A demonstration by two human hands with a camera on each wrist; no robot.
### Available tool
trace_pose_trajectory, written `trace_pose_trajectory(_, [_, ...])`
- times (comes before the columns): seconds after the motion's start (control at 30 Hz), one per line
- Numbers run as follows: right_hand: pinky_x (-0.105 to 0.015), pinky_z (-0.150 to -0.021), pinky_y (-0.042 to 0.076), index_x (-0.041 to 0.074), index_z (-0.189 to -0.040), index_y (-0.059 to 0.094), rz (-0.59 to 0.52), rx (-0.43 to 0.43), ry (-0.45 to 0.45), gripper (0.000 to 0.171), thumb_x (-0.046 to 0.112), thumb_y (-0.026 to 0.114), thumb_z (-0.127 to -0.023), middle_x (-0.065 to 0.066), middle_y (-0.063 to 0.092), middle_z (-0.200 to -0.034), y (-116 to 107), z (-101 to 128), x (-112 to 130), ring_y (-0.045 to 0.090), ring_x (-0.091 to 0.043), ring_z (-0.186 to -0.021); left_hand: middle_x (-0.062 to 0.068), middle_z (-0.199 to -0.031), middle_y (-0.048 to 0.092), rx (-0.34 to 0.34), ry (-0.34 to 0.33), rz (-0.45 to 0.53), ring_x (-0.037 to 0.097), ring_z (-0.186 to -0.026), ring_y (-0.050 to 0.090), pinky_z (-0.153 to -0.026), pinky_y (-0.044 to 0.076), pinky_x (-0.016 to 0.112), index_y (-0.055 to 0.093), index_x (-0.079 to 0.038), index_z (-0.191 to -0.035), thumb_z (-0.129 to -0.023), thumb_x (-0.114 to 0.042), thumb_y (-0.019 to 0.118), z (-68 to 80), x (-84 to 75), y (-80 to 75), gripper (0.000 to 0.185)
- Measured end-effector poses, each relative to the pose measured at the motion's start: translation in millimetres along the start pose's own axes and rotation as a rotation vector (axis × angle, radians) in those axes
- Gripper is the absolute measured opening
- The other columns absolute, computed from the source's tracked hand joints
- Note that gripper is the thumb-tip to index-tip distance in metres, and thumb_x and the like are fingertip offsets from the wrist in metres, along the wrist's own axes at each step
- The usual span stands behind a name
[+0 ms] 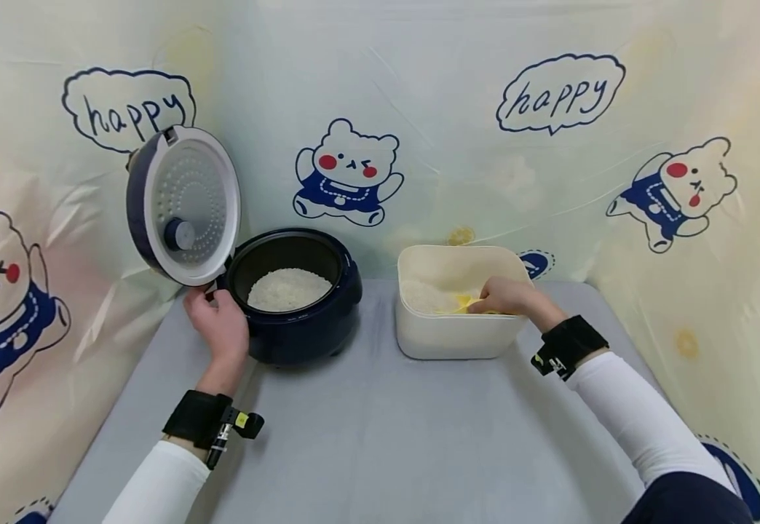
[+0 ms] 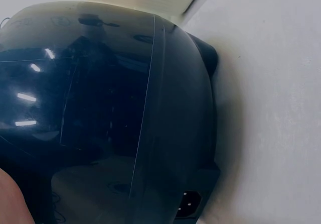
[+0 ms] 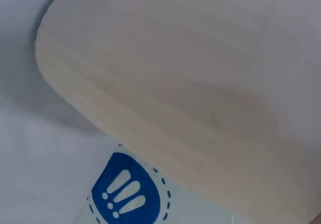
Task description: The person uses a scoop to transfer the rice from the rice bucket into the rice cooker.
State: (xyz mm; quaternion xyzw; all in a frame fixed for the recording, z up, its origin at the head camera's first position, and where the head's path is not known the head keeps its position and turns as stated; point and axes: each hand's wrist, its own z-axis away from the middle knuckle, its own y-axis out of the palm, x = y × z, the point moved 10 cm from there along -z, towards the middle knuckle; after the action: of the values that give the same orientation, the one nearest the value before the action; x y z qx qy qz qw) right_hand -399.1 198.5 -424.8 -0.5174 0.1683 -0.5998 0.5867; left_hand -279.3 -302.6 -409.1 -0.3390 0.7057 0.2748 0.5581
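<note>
A dark blue rice cooker stands on the grey table with its lid swung up; white rice lies in its pot. My left hand holds the cooker's left side by the lid hinge; the left wrist view is filled by the cooker's glossy shell. To the right is a cream tub with rice in it. My right hand reaches into the tub and grips a yellow scoop, mostly hidden. The right wrist view shows only the tub's outer wall.
A cartoon bear curtain closes in the table on the back, left and right. A blue printed mark shows on the curtain beside the tub. Both wrists wear black straps.
</note>
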Motion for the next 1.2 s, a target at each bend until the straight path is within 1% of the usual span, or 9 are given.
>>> trace_pose_trajectory(0.13, [-0.029,-0.063,0.036,0.005,-0.087,0.073,-0.039,-0.02,-0.004,0.029,0.031,0.071,-0.099,0.003,0.042,-0.066,3.3,0.4,-6.3,0.048,-0.015,-0.064,0.014,-0.142,0.046,0.011,-0.014,0.017,0.018,-0.123,0.043,-0.105,0.033,0.025,0.056,0.007,-0.138,-0.102,-0.006,0.039,1.9,3.3,3.5,0.041])
trace_pose_trajectory(0.23, [-0.029,-0.064,0.036,0.004,-0.087,0.073,-0.047,-0.03,-0.021,0.029,0.03,0.071,-0.099,0.003,0.042,-0.067,1.5,-0.7,-5.5,0.047,-0.015,-0.065,0.014,-0.142,0.046,0.003,-0.007,0.038,0.017,-0.125,0.043,-0.106,0.033,0.024,0.055,0.007,-0.137,-0.102,-0.005,0.039,0.7,2.5,2.8,0.04])
trace_pose_trajectory(0.33, [-0.029,-0.064,0.036,0.003,-0.089,0.075,-0.059,-0.025,-0.019,0.028,0.029,0.071,-0.099,0.003,0.043,-0.067,-1.2,-1.5,-3.3,0.047,-0.014,-0.065,0.012,-0.141,0.046,0.004,-0.016,0.04,0.017,-0.125,0.043,-0.106,0.033,0.024,0.055,0.006,-0.137,-0.102,-0.006,0.039,-0.5,3.1,1.5,0.04])
trace_pose_trajectory(0.47, [-0.029,-0.064,0.036,0.003,-0.091,0.076,-0.085,-0.013,-0.012,0.028,0.029,0.071,-0.1,0.003,0.043,-0.066,-1.8,-1.3,-1.9,0.048,-0.015,-0.065,0.011,-0.143,0.044,0.012,-0.04,0.049,0.017,-0.127,0.043,-0.107,0.033,0.024,0.054,0.004,-0.141,-0.103,-0.008,0.038,-0.1,5.9,1.3,0.042])
trace_pose_trajectory(0.67, [-0.028,-0.064,0.034,0.005,-0.088,0.076,-0.138,-0.008,-0.004,0.03,0.032,0.071,-0.1,0.004,0.037,-0.063,-1.5,0.9,-1.1,0.046,-0.015,-0.063,0.012,-0.146,0.044,0.024,-0.03,0.044,0.015,-0.126,0.043,-0.106,0.032,0.023,0.054,0.002,-0.143,-0.104,-0.008,0.039,0.7,5.6,1.5,0.043])
trace_pose_trajectory(0.87, [-0.027,-0.059,0.033,0.004,-0.087,0.073,-0.117,-0.003,-0.028,0.032,0.033,0.07,-0.1,0.006,0.034,-0.059,-6.5,5.0,2.9,0.04,-0.012,-0.055,0.013,-0.144,0.045,0.022,-0.024,0.044,0.018,-0.125,0.043,-0.104,0.032,0.023,0.054,0.004,-0.143,-0.104,-0.007,0.038,1.7,6.0,2.1,0.043])
trace_pose_trajectory(1.03, [-0.026,-0.057,0.036,0.005,-0.089,0.072,-0.117,-0.001,-0.063,0.034,0.036,0.071,-0.1,0.005,0.036,-0.06,-14.0,8.9,11.1,0.042,-0.013,-0.052,0.014,-0.142,0.047,0.011,-0.014,0.037,0.017,-0.122,0.043,-0.103,0.032,0.023,0.055,0.004,-0.141,-0.103,-0.007,0.039,2.5,3.3,0.3,0.043])
trace_pose_trajectory(1.2, [-0.026,-0.054,0.036,0.006,-0.084,0.069,-0.139,-0.002,-0.084,0.035,0.037,0.069,-0.101,0.006,0.037,-0.059,-21.2,15.5,15.4,0.041,-0.012,-0.05,0.015,-0.144,0.046,0.017,-0.011,0.043,0.018,-0.125,0.043,-0.108,0.033,0.028,0.055,0.005,-0.141,-0.103,-0.007,0.04,2.1,1.8,0.2,0.043])
